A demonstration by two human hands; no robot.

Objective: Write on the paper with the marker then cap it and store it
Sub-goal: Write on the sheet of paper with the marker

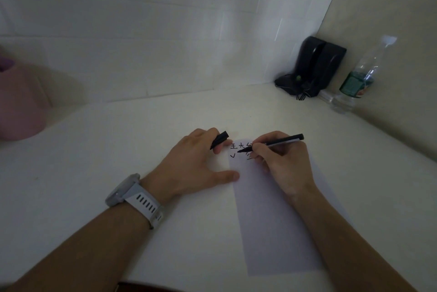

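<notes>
Marker: a slim black barrel with a pale band along its upper length, gripped in the right hand in a writing hold, fingers curled around the lower barrel. Its dark tip points left and down and meets the paper near the top edge, among several black handwritten strokes. The barrel's rear end rises to the right, above the knuckles. The right forearm enters from the lower right and lies across the sheet.

Left hand: palm down, thumb stretched rightward so that its tip presses the sheet's left edge. The curled fingers pinch the cap, a short black tube with its open end tilted up and to the right, just left of the writing. A pale grey watch with a slotted strap circles the left wrist.

Paper: a long, narrow, smooth white sheet lying flat on the matte off-white table.

Background: a pair of glossy black speakers stands in the far right corner against the wall; beside it, a clear plastic bottle with a green label. A blurred pink object sits at the left edge.
</notes>
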